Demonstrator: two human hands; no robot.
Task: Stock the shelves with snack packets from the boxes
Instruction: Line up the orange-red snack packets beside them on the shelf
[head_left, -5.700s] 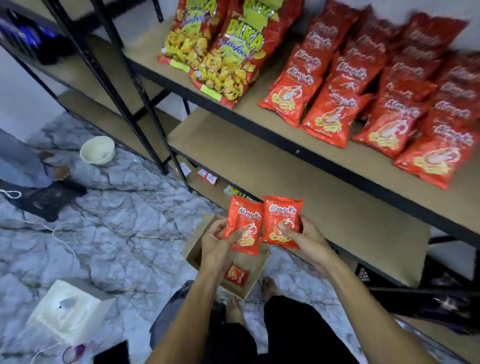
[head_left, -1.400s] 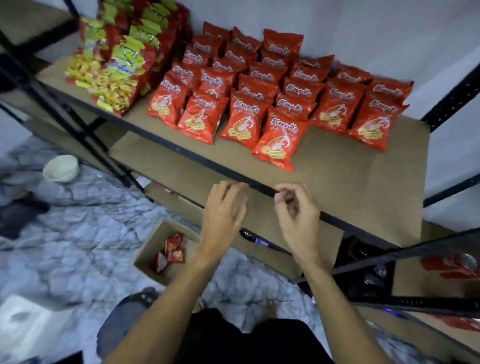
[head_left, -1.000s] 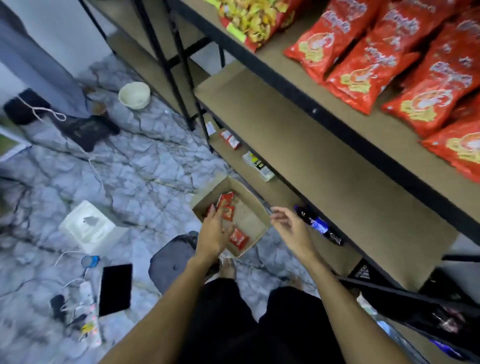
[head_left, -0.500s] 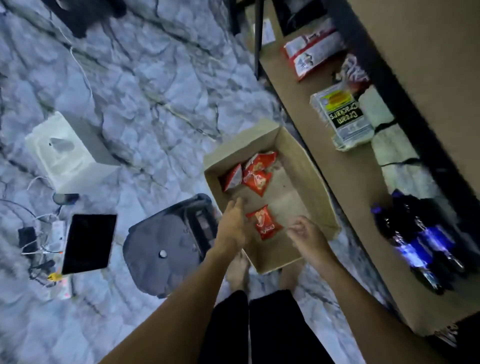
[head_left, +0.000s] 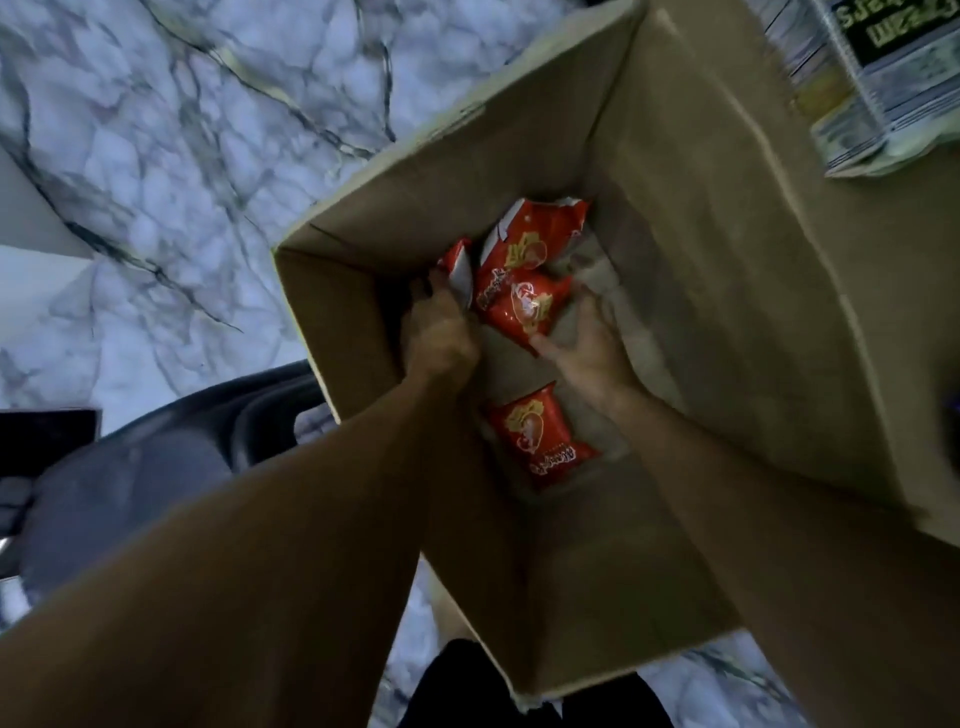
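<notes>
Marble floor beneath everything. On it, a deep cardboard box, flaps open and nearly emptied, hence both arms plunged far inside. Left hand curled against an edge-standing packet by the left wall; fingers tucked behind the knuckles, so cannot tell whether gripping. Right hand spread and slack, thumb at the corner of the overlapping red snack packets at the far end, apparently to scoop them. One lone packet lying flat between the forearms. Cracker pack cut off top right, print blurred.
</notes>
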